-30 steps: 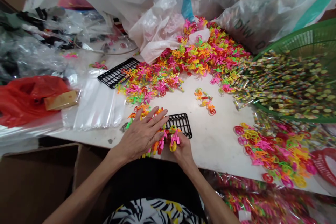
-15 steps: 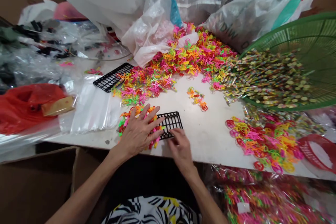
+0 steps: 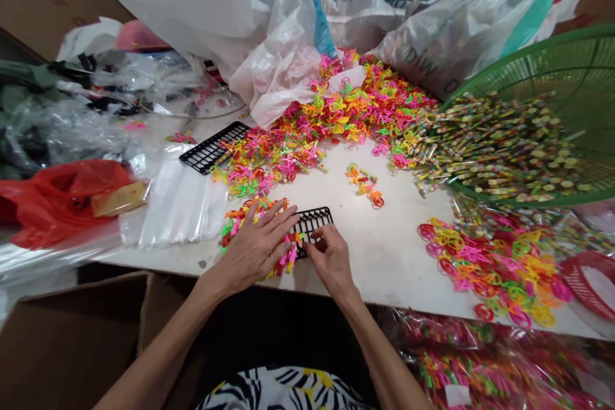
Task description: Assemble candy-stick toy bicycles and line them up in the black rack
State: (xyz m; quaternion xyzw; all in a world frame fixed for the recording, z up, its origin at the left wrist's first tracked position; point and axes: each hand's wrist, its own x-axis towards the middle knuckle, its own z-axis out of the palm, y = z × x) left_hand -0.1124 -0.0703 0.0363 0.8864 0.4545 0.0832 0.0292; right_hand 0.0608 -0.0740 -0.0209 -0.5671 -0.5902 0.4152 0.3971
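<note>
My left hand (image 3: 257,243) lies with fingers spread over a small heap of bright plastic pieces (image 3: 234,223) and the left end of a black slotted rack (image 3: 314,219). Some pieces stick out under its fingers. My right hand (image 3: 330,257) is closed in a pinch at the rack's near side; what its fingertips hold is hidden. A second black rack (image 3: 211,148) lies farther left, partly under a long heap of pink, yellow, orange and green pieces (image 3: 355,112). A few loose pieces (image 3: 365,184) rest on the white table (image 3: 379,237) beyond my right hand.
At right, a green basket (image 3: 576,134) spills patterned sticks (image 3: 509,147). Nearer are another coloured heap (image 3: 490,262) and a red basket (image 3: 589,282). Clear bags (image 3: 180,205) and a red bag (image 3: 62,198) lie left. A cardboard box (image 3: 81,339) stands below the table edge.
The view has shifted slightly, moving the scene a little right and down. My right hand has moved up a little over the near side of the rack. My left hand stays spread over the heap.
</note>
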